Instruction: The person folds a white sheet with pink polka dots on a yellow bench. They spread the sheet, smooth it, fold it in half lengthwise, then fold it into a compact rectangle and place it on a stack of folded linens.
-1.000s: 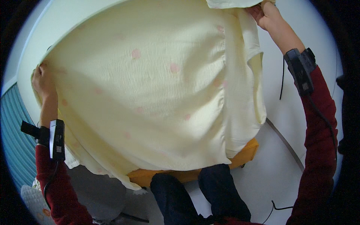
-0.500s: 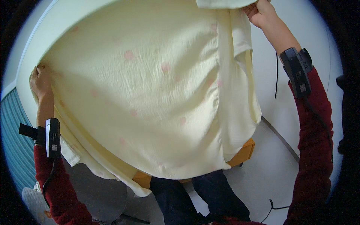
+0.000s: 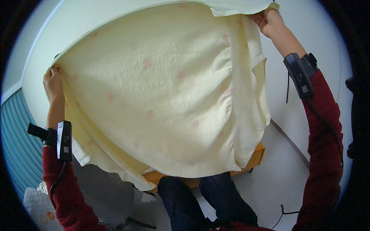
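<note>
A large pale yellow cloth with faint pink spots hangs spread out between my hands. At the left, my left hand is closed on one upper corner of it. My right hand, higher up at the right, grips the other upper edge, where a flap of the cloth folds over toward me. Creases run from the left grip down to the lower hem, and a gathered seam line drops along the right part. The fingertips of both hands are partly hidden by fabric.
Behind the cloth stands a low wooden piece of furniture. A grey chair is at the lower left, near a pale quilted item. A teal curtain hangs far left. A black cable lies on the floor at right.
The cloth has risen a little at its lower hem and shifted right. My left hand has moved slightly right, and the top edge of the cloth now shows. Both hands keep their hold.
</note>
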`<state>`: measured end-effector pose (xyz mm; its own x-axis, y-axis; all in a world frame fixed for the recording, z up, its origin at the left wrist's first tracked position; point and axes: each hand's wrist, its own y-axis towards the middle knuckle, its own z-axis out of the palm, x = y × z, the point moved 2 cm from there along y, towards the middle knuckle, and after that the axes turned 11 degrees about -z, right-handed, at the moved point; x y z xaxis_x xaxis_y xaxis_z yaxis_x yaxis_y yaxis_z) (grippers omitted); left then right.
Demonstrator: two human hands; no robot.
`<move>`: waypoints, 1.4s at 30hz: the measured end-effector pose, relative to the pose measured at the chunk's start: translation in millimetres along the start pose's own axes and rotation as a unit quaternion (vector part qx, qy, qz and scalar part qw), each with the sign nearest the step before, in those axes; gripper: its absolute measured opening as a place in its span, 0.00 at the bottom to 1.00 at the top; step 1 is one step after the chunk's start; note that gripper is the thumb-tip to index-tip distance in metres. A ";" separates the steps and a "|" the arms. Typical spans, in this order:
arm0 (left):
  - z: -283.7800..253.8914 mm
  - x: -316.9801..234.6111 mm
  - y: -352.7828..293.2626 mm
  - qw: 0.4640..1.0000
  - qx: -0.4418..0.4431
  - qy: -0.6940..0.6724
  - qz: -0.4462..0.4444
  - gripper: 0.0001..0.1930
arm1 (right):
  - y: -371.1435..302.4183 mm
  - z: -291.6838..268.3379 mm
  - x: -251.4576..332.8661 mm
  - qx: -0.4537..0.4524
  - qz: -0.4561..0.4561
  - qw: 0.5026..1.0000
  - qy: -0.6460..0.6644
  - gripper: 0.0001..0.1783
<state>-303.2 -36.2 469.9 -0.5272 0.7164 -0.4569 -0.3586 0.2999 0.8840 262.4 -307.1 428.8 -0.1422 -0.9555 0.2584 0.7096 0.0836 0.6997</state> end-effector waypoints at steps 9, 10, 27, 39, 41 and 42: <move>-1.7 -0.8 -7.2 1.000 -0.011 -0.022 -0.018 0.20 | 34.6 -19.4 -0.1 0.026 -0.025 0.998 -0.044 0.13; -1.8 0.9 -6.6 1.000 -0.004 -0.019 -0.017 0.19 | 37.4 -21.3 0.5 0.028 -0.029 0.998 -0.042 0.13; -2.3 10.3 -0.5 0.998 -0.007 -0.069 -0.007 0.19 | 24.9 -7.3 -14.9 0.039 -0.005 0.999 -0.010 0.14; -0.4 38.7 6.9 0.999 0.035 0.010 0.036 0.17 | -24.8 27.8 -3.9 0.005 -0.024 0.996 -0.081 0.13; -4.8 38.1 9.3 0.999 0.011 0.002 0.043 0.17 | -19.9 22.6 -8.1 -0.002 0.001 0.997 -0.082 0.12; -5.3 36.9 10.9 0.999 0.012 -0.010 0.048 0.17 | -14.7 19.4 -8.2 -0.017 -0.030 0.998 -0.060 0.12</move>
<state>-330.6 -9.9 462.2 -0.5427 0.7553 -0.3675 -0.2880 0.2437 0.9261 239.8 -295.1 429.2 -0.2642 -0.9180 0.2959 0.7206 0.0161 0.6932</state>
